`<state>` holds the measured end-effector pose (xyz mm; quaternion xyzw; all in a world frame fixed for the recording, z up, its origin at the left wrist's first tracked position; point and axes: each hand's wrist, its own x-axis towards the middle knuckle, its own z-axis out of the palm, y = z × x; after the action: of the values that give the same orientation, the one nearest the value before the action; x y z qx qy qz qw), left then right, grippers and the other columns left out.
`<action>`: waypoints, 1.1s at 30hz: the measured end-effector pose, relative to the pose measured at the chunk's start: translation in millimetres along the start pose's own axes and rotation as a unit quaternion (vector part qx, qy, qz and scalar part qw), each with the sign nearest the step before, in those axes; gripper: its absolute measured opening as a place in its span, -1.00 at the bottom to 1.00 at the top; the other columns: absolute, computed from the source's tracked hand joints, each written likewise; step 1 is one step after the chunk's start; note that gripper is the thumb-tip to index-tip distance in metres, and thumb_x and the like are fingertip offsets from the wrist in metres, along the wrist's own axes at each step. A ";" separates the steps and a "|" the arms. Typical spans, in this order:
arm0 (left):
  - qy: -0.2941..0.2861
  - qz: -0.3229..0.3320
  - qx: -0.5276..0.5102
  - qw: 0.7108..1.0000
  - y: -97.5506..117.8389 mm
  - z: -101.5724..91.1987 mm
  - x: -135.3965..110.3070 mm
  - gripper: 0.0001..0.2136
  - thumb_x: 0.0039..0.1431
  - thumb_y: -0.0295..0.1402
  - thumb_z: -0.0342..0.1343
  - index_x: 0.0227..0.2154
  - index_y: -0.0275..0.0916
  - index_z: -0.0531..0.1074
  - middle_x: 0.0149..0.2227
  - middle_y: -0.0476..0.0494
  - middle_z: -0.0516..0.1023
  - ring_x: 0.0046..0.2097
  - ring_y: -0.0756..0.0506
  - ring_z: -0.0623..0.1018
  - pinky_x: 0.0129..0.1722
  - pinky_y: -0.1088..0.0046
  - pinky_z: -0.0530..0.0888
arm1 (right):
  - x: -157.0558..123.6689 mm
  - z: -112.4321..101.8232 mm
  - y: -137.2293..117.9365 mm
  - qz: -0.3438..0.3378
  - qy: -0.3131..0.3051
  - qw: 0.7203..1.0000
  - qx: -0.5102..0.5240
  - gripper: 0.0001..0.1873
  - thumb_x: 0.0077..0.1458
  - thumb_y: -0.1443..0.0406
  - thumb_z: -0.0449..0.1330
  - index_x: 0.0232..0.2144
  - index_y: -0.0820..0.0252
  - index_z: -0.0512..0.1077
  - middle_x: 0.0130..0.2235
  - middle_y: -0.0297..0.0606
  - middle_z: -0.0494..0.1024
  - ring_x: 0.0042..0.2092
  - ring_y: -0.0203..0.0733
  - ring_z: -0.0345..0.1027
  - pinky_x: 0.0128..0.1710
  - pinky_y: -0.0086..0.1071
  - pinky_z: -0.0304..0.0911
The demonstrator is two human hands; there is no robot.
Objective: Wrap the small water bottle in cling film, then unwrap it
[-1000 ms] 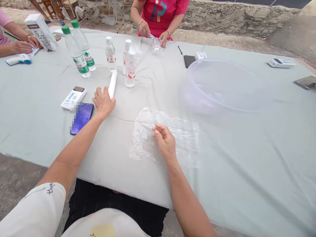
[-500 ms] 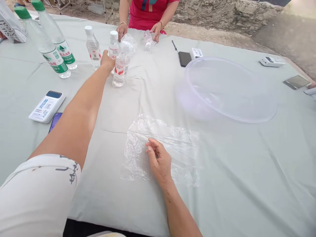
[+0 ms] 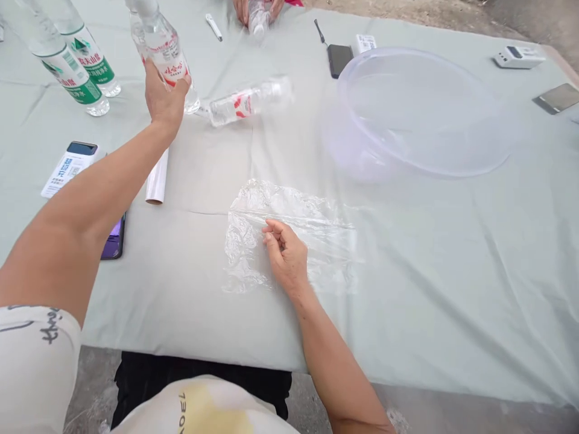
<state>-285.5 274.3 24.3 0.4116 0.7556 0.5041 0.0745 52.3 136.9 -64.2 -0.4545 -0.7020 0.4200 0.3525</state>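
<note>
My left hand (image 3: 163, 96) is wrapped round a small clear water bottle with a red label (image 3: 164, 54), lifted and tilted above the table. A second red-label bottle (image 3: 248, 101) lies on its side just to the right of it. My right hand (image 3: 284, 254) rests on a crumpled sheet of clear plastic film (image 3: 289, 235) near the front edge, its fingers curled and pressing the film. A white roll (image 3: 157, 178) lies under my left forearm.
A large clear plastic basin (image 3: 420, 108) stands at the right. Two green-label bottles (image 3: 72, 66) stand at the far left. A white device (image 3: 67, 169) and a phone (image 3: 114, 240) lie at the left. Another person's hands (image 3: 253, 7) hold a bottle at the far edge.
My left hand has closed on a red-label bottle and pulled it toward me. Another bottle has fallen over onto its side. My right hand has stayed on the film.
</note>
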 end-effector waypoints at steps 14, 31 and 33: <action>-0.431 -0.125 -0.090 0.889 52.5 -35.2 -236.5 -0.62 0.02 -0.07 0.23 -0.21 -0.25 0.48 -0.29 -0.09 0.51 -0.31 -0.06 0.46 -0.45 0.48 0.31 | 4.4 0.0 3.7 0.020 0.018 0.996 0.086 -0.66 0.15 0.25 0.06 -0.01 0.07 0.37 -0.15 -0.27 0.58 -0.28 -0.23 0.49 -0.26 -0.30 0.41; -0.310 -0.020 0.273 0.911 45.9 -24.7 -260.2 -0.47 0.30 0.18 -0.22 -0.21 -0.23 0.34 -0.28 -0.19 0.57 -0.21 -0.25 0.57 -0.35 0.37 0.28 | -4.7 -11.8 -15.1 -0.099 0.031 0.994 -0.033 -0.65 0.19 0.11 0.13 -0.02 0.10 0.40 -0.04 -0.16 0.53 -0.23 -0.20 0.45 -0.35 -0.34 0.38; -0.261 -0.020 0.300 0.917 38.1 -35.4 -266.4 -0.56 0.38 0.04 -0.23 -0.15 -0.23 0.35 -0.21 -0.18 0.56 -0.20 -0.23 0.57 -0.36 0.37 0.27 | -6.9 -8.4 -17.6 -0.136 0.005 0.988 -0.067 -0.61 0.17 0.09 0.16 0.00 0.10 0.40 0.03 -0.12 0.48 -0.26 -0.21 0.43 -0.42 -0.34 0.35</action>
<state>-110.2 69.6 -8.0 0.5161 0.8332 0.1273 0.1525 56.0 128.5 -45.7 -0.3794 -0.7819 0.3181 0.3789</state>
